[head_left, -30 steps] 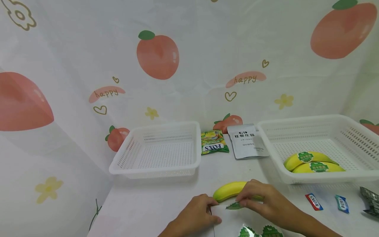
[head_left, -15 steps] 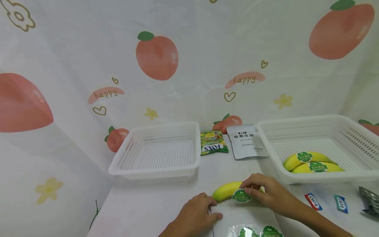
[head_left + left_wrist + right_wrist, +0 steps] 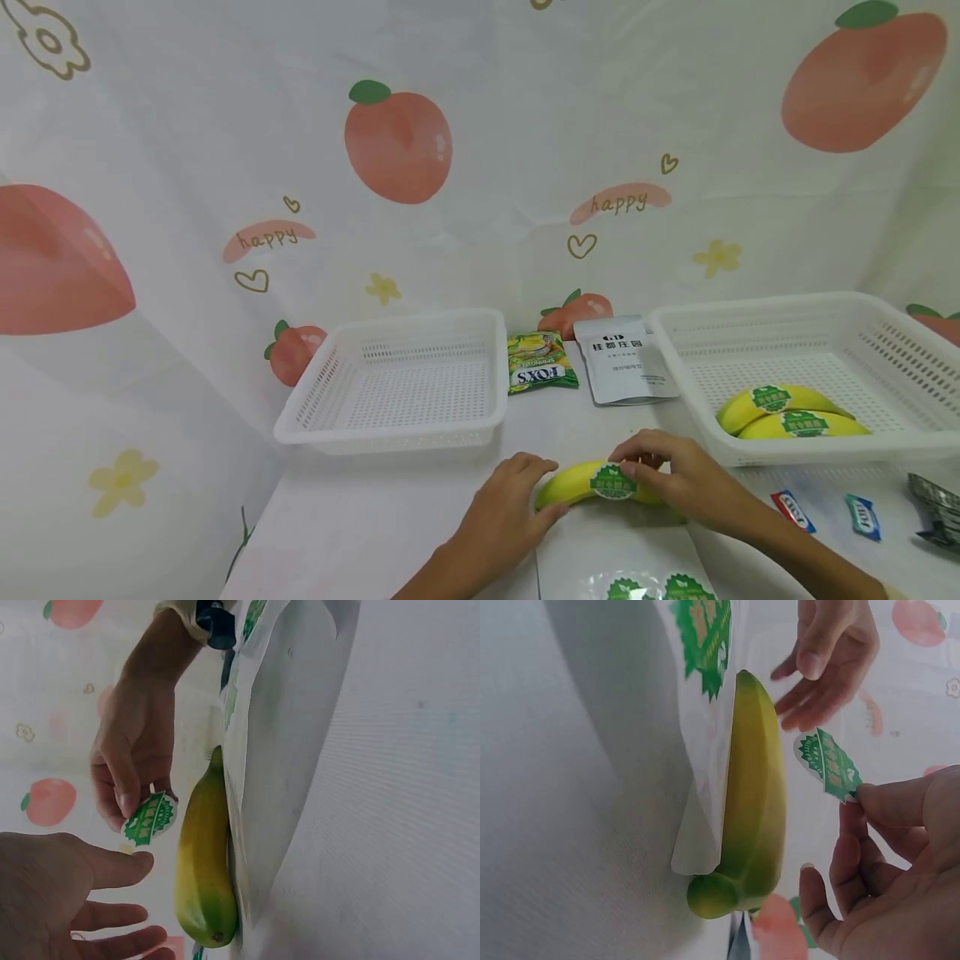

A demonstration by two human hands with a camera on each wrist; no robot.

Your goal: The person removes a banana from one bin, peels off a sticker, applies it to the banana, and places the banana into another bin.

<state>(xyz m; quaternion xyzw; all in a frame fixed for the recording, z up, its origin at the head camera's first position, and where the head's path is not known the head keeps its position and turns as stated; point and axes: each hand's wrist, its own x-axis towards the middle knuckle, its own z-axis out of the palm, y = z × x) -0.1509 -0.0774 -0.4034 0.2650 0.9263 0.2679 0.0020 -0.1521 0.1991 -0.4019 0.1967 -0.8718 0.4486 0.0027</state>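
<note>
A yellow banana (image 3: 561, 487) with greenish ends lies on the table along the far edge of a white sticker sheet (image 3: 592, 554). My right hand (image 3: 686, 482) pinches a round green sticker (image 3: 831, 766) between thumb and fingertips. Both wrist views show a gap between that sticker and the banana. At the banana's left end is my left hand (image 3: 504, 510), fingers spread and holding nothing. More green stickers (image 3: 686, 587) sit on the near part of the sheet.
At the back left stands a white basket (image 3: 390, 435). Another white basket (image 3: 825, 454), at right, holds two stickered bananas (image 3: 806, 423). Between them lie a green Fox's bag (image 3: 542, 360) and a silver pouch (image 3: 626, 358). Small wrapped sweets (image 3: 864, 517) and a dark packet (image 3: 933, 512) lie at right.
The right hand has peeled the sticker up off the sheet and brought it over the banana. The left hand has let go of the sheet's corner and moved up to the banana's end.
</note>
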